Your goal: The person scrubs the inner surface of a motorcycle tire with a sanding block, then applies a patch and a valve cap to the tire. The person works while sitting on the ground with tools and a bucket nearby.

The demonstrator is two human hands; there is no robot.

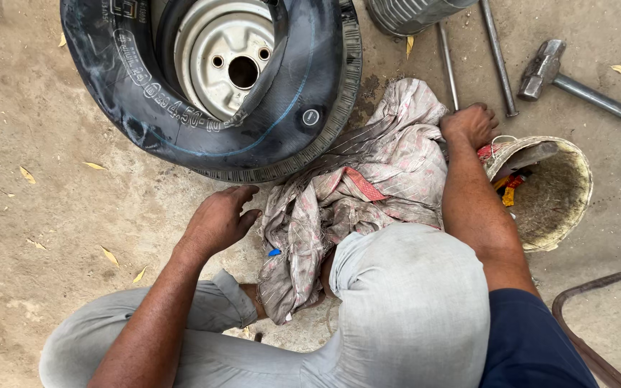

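Head view — one tyre, one cloth, two hands — left hand, right hand

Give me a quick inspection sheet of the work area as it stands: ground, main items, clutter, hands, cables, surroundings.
Surface: bare dusty ground, scattered dry leaves, a damp patch beside the tyre.
Job's things: black tyre lying flat with its metal rim inside; crumpled pinkish cloth beside it, reaching the person's knee.
Clutter: hammer, two metal rods and a worn bucket holding small coloured items.
Grippers: left hand open, hovering by the cloth's edge; right hand closed on the cloth's top edge.
Cables: nothing seen.
Surroundings: ribbed metal container at the top edge; curved metal bar at lower right.
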